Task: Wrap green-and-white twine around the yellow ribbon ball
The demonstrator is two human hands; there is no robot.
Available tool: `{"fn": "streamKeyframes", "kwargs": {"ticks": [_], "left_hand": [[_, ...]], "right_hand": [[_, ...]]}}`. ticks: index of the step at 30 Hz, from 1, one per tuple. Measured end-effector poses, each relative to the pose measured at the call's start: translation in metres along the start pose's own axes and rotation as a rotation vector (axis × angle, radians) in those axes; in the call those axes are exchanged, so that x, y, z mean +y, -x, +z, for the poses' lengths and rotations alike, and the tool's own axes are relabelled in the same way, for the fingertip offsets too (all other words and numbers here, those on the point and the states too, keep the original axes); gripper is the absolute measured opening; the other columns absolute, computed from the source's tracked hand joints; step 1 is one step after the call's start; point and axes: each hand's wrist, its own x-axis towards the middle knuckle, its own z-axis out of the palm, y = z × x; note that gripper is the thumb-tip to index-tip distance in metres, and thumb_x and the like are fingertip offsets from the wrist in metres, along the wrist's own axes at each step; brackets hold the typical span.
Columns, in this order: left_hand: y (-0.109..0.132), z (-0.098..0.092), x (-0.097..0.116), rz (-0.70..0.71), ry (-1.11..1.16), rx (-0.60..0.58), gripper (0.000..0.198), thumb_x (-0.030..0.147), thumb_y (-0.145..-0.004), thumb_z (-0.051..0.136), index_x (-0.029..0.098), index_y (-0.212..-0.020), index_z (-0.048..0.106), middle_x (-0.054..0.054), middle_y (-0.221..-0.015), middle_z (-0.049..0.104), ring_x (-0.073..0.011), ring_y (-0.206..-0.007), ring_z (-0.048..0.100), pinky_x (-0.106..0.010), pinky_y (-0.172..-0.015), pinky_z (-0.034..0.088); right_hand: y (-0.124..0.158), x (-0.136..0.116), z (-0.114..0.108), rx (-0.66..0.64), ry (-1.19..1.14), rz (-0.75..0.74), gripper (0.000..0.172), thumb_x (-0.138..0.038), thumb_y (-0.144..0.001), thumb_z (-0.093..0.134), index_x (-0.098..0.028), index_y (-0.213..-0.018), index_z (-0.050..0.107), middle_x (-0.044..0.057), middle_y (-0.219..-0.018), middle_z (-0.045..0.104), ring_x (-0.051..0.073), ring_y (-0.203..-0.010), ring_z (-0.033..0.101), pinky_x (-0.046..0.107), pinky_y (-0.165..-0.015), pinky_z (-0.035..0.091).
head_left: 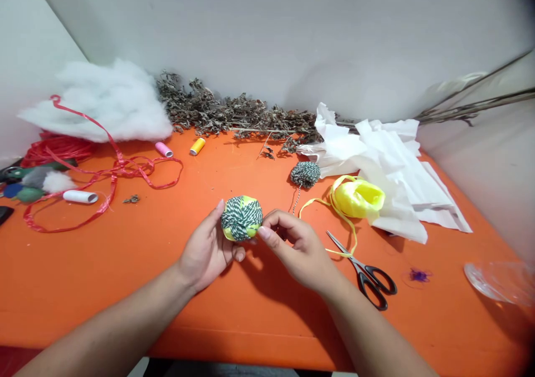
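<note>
A small round ball wound with green-and-white twisted cord over yellow ribbon [241,218] is cradled in the left hand [211,249] above an orange tabletop [104,260], its side pressed by the thumb and its underside supported by curled fingers. The right hand [288,238] is held partly closed at the ball's right edge, fingers bent toward the thumb; whether anything is pinched between them cannot be told.

Just beyond the right hand, a bundle of green-and-white twisted cord [305,174] is seen, with a strand led down toward that hand. To its right, a glossy yellow ribbon roll [359,197] is placed beside crumpled white paper sheets [393,159], with black-handled metal scissors [356,260] laid nearer. Farther right, a small purple thread tangle [418,275] is shown.

Beyond the left hand, a pink thread spool [164,149] and a yellow-orange thread spool [197,146] are scattered. Left of it, shiny red plastic ribbon [58,149] is strewn in loops. Farther beyond, fluffy white stuffing [112,101] is piled beside dried brown leafy stems [234,112].
</note>
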Motion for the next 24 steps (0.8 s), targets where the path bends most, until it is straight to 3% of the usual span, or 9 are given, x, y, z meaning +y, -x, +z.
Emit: {"fn": "streamKeyframes", "kwargs": {"ticks": [7, 20, 24], "left_hand": [[0.0002, 0.004, 0.0006, 0.013, -0.019, 0.065, 0.046, 0.037, -0.105, 0.034, 0.011, -0.097, 0.07, -0.011, -0.073, 0.074, -0.0173, -0.055, 0.068, -0.02, -0.036, 0.046], [0.001, 0.0021, 0.0019, -0.066, 0.017, 0.053, 0.046, 0.038, -0.104, 0.032, 0.011, -0.099, 0.068, -0.012, -0.076, 0.073, -0.0187, -0.052, 0.068, -0.019, -0.033, 0.041], [0.0015, -0.0017, 0.002, -0.103, -0.001, 0.005, 0.042, 0.05, -0.095, 0.053, 0.012, -0.097, 0.069, -0.01, -0.075, 0.072, -0.0176, -0.052, 0.066, -0.019, -0.034, 0.041]], "right_hand": [[0.0, 0.0011, -0.0001, -0.003, -0.018, 0.028, 0.023, -0.038, -0.098, 0.058, -0.02, -0.085, 0.059, 0.0, -0.076, 0.058, 0.013, -0.068, 0.05, 0.027, -0.063, 0.041], [0.0008, 0.0035, 0.0005, 0.024, 0.124, 0.033, 0.026, -0.04, -0.098, 0.058, -0.019, -0.083, 0.059, -0.002, -0.073, 0.058, 0.012, -0.064, 0.049, 0.025, -0.058, 0.037], [0.0004, 0.0037, 0.0005, 0.011, 0.155, 0.004, 0.025, -0.039, -0.099, 0.057, -0.019, -0.083, 0.059, -0.001, -0.073, 0.058, 0.013, -0.066, 0.051, 0.025, -0.06, 0.038]]}}
